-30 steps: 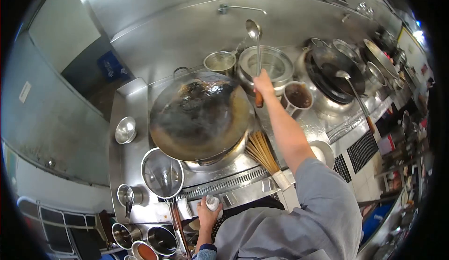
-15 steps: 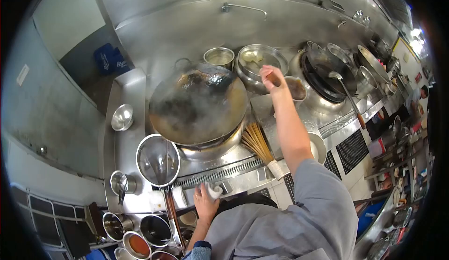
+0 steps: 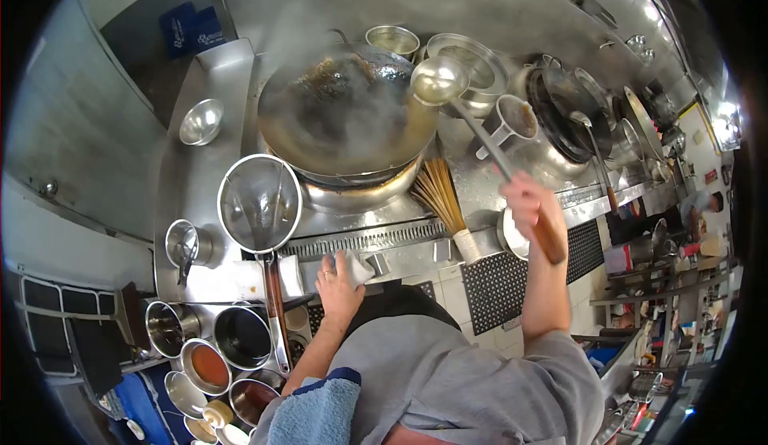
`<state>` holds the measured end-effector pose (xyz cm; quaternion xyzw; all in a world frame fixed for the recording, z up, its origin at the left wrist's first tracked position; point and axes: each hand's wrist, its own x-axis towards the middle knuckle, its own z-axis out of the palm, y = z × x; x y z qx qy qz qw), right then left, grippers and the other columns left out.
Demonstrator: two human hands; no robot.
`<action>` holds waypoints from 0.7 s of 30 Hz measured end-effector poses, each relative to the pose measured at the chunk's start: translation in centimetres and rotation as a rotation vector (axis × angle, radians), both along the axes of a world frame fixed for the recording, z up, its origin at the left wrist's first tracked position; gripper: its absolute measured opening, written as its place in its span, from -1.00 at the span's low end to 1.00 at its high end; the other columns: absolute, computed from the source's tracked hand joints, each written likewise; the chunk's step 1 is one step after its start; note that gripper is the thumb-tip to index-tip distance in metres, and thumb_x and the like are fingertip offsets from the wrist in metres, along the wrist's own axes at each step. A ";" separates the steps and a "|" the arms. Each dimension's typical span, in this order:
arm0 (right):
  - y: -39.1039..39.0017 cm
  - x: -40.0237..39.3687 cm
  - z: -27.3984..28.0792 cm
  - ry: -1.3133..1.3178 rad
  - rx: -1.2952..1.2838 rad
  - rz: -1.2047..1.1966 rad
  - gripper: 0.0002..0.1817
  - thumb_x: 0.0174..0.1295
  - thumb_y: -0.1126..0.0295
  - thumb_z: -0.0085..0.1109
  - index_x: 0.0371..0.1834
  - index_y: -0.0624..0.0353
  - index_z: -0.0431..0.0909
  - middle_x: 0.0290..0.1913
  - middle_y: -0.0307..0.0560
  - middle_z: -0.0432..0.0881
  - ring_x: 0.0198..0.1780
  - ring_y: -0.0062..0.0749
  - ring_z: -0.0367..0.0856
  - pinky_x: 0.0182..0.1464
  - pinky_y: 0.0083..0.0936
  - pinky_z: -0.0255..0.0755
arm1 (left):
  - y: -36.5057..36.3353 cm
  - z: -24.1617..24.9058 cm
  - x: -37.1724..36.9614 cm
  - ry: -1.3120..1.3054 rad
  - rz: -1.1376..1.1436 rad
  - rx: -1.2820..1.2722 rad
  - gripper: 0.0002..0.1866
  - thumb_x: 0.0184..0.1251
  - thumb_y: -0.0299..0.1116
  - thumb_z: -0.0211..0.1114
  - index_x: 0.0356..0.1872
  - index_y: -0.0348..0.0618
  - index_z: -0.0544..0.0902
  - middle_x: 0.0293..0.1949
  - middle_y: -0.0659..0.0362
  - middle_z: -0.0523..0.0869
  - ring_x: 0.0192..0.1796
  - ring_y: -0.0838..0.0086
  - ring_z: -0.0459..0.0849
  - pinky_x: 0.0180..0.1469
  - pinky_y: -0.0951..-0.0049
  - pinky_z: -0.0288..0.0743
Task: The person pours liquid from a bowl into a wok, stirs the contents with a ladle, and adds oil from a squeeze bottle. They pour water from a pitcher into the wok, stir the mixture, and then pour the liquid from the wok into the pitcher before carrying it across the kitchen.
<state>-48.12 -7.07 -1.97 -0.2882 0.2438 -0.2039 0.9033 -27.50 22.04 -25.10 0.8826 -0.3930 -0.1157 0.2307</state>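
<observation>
My right hand (image 3: 530, 201) is closed round the wooden-ended handle of a ladle (image 3: 440, 82). The ladle's bowl holds some liquid and hangs in the air beside the right rim of a large steaming wok (image 3: 384, 145). Low at the stove's front edge, my left hand (image 3: 338, 291) grips a folded white cloth (image 3: 359, 268). Behind the ladle stands a metal pot with a strainer (image 3: 488, 65) on top. A clear measuring jug (image 3: 506, 125) of brown sauce is right of the ladle's handle.
A round mesh strainer (image 3: 260, 203) lies left of my left hand, its handle reaching over sauce pots (image 3: 210, 367). A bamboo brush (image 3: 448, 205) leans at the stove front. A second wok (image 3: 564, 101) with a ladle sits farther right; a metal bowl (image 3: 202, 121) is left.
My right hand has come back from the strainer pot toward me, and the ladle now shows lifted with liquid in it. My left hand stays on the cloth; the view has shifted.
</observation>
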 end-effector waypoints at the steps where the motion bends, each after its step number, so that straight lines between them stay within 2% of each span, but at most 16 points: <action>1: 1.6 -0.2 0.2 0.176 -0.111 -0.036 -0.56 0.40 0.51 -0.07 0.34 0.26 0.26 -0.46 -0.30 0.33 -0.68 -0.76 0.26 -0.77 -0.72 0.18 | 0.0 0.0 0.1 0.011 0.009 0.023 0.06 -0.17 -0.30 0.54 0.47 -0.10 0.18 0.35 -0.28 0.28 0.33 -0.13 0.30 0.28 -0.06 0.26; 2: 3.2 -0.3 0.4 0.349 -0.222 -0.071 -0.51 0.37 0.51 -0.03 0.38 0.22 0.24 -0.49 -0.31 0.34 -0.69 -0.76 0.25 -0.79 -0.71 0.16 | 0.1 0.2 0.2 0.015 0.013 0.027 0.08 -0.18 -0.29 0.55 0.47 -0.11 0.17 0.36 -0.28 0.27 0.33 -0.12 0.29 0.29 -0.06 0.26; 3: 3.8 -0.5 -0.3 0.401 -0.367 -0.019 -0.44 0.33 0.49 0.05 0.42 0.22 0.24 -0.52 -0.30 0.38 -0.68 -0.75 0.27 -0.77 -0.69 0.18 | 0.0 0.4 0.3 0.018 0.019 0.027 0.09 -0.19 -0.28 0.56 0.48 -0.13 0.15 0.36 -0.28 0.26 0.34 -0.12 0.29 0.30 -0.05 0.25; 6: 2.8 1.7 -1.3 0.542 -0.530 -0.068 -0.39 0.29 0.51 0.08 0.43 0.24 0.21 -0.55 -0.32 0.34 -0.72 -0.76 0.22 -0.77 -0.74 0.18 | -0.1 0.0 0.5 0.036 0.044 0.034 0.14 -0.22 -0.25 0.58 0.49 -0.17 0.13 0.39 -0.27 0.22 0.36 -0.12 0.27 0.33 -0.05 0.22; 7: 0.7 3.4 -2.3 0.589 -0.647 -0.108 -0.40 0.27 0.51 0.09 0.42 0.24 0.24 -0.61 -0.33 0.33 -0.73 -0.71 0.24 -0.74 -0.67 0.22 | -0.2 -0.1 0.4 0.031 0.053 0.031 0.14 -0.22 -0.25 0.58 0.49 -0.18 0.13 0.39 -0.27 0.22 0.36 -0.12 0.27 0.34 -0.05 0.22; 9: -5.7 7.7 -4.7 0.579 -0.872 -0.088 -0.44 0.24 0.52 0.14 0.34 0.22 0.32 -0.69 -0.29 0.35 -0.75 -0.56 0.33 -0.73 -0.56 0.25 | -0.2 0.0 0.1 0.031 0.068 0.039 0.14 -0.22 -0.25 0.59 0.49 -0.19 0.14 0.40 -0.27 0.21 0.37 -0.13 0.25 0.36 -0.05 0.19; 10: -9.5 10.5 -6.9 0.551 -0.911 -0.181 -0.47 0.22 0.51 0.16 0.29 0.25 0.32 -0.71 -0.24 0.38 -0.77 -0.49 0.37 -0.72 -0.50 0.27 | -0.2 0.2 -0.1 0.016 0.076 0.038 0.14 -0.22 -0.24 0.59 0.49 -0.20 0.14 0.40 -0.27 0.20 0.38 -0.14 0.24 0.36 -0.07 0.18; 12: -15.3 16.0 -9.3 0.782 -1.009 -0.342 -0.39 0.13 0.49 0.17 0.32 0.26 0.28 -0.68 -0.11 0.46 -0.70 -0.35 0.51 -0.67 -0.41 0.37 | -0.1 0.4 -0.6 -0.017 0.086 0.037 0.15 -0.22 -0.22 0.59 0.48 -0.22 0.14 0.40 -0.27 0.20 0.39 -0.15 0.22 0.37 -0.10 0.15; 13: -21.7 18.7 -14.6 1.016 -1.285 -0.471 -0.45 0.11 0.49 0.17 0.22 0.32 0.34 -0.67 -0.09 0.47 -0.68 -0.33 0.52 -0.63 -0.42 0.41 | 0.1 0.3 -0.9 0.022 0.084 0.037 0.17 -0.19 -0.17 0.61 0.49 -0.23 0.11 0.43 -0.29 0.14 0.46 -0.20 0.11 0.42 -0.17 0.02; 15: -27.8 20.8 -17.2 1.212 -1.394 -0.417 -0.60 0.11 0.48 0.18 0.03 0.38 0.43 -0.64 -0.09 0.49 -0.64 -0.33 0.54 -0.56 -0.46 0.45 | 0.3 1.1 -1.7 0.011 0.087 0.067 0.20 -0.19 -0.14 0.62 0.50 -0.23 0.07 0.45 -0.29 0.08 0.49 -0.21 0.02 0.45 -0.17 -0.04; 16: -28.3 21.4 -15.4 1.152 -1.228 -0.242 -0.68 0.12 0.48 0.18 -0.07 0.37 0.46 -0.63 -0.11 0.49 -0.62 -0.35 0.54 -0.53 -0.48 0.47 | 0.3 1.7 -1.8 -0.002 0.089 0.080 0.22 -0.19 -0.12 0.63 0.50 -0.22 0.05 0.46 -0.29 0.05 0.51 -0.22 -0.02 0.47 -0.17 -0.07; 17: -28.7 21.8 -13.6 1.078 -1.065 -0.070 -0.76 0.13 0.47 0.18 -0.16 0.37 0.49 -0.61 -0.13 0.50 -0.60 -0.37 0.55 -0.51 -0.51 0.48 | 0.3 2.3 -1.8 0.029 0.092 0.094 0.23 -0.16 -0.08 0.63 0.50 -0.27 0.03 0.47 -0.33 0.00 0.54 -0.23 -0.12 0.49 -0.18 -0.18; 20: -27.0 19.1 -10.1 -0.074 -0.087 -0.421 -0.93 0.14 0.56 0.16 -0.36 0.32 0.48 -0.57 -0.23 0.48 -0.58 -0.46 0.52 -0.47 -0.62 0.48 | 0.5 4.2 -2.4 0.004 0.097 -0.011 0.21 -0.14 -0.07 0.62 0.50 -0.28 0.04 0.46 -0.34 0.01 0.53 -0.24 -0.10 0.49 -0.18 -0.18; 21: -27.8 19.1 -9.9 -0.309 0.145 -0.448 -0.90 0.10 0.68 0.15 -0.36 0.33 0.43 -0.52 -0.20 0.47 -0.55 -0.54 0.49 -0.50 -0.70 0.44 | 0.4 4.8 -2.5 -0.005 0.095 -0.055 0.13 -0.08 -0.14 0.59 0.48 -0.29 0.07 0.44 -0.36 0.05 0.51 -0.26 -0.05 0.47 -0.21 -0.10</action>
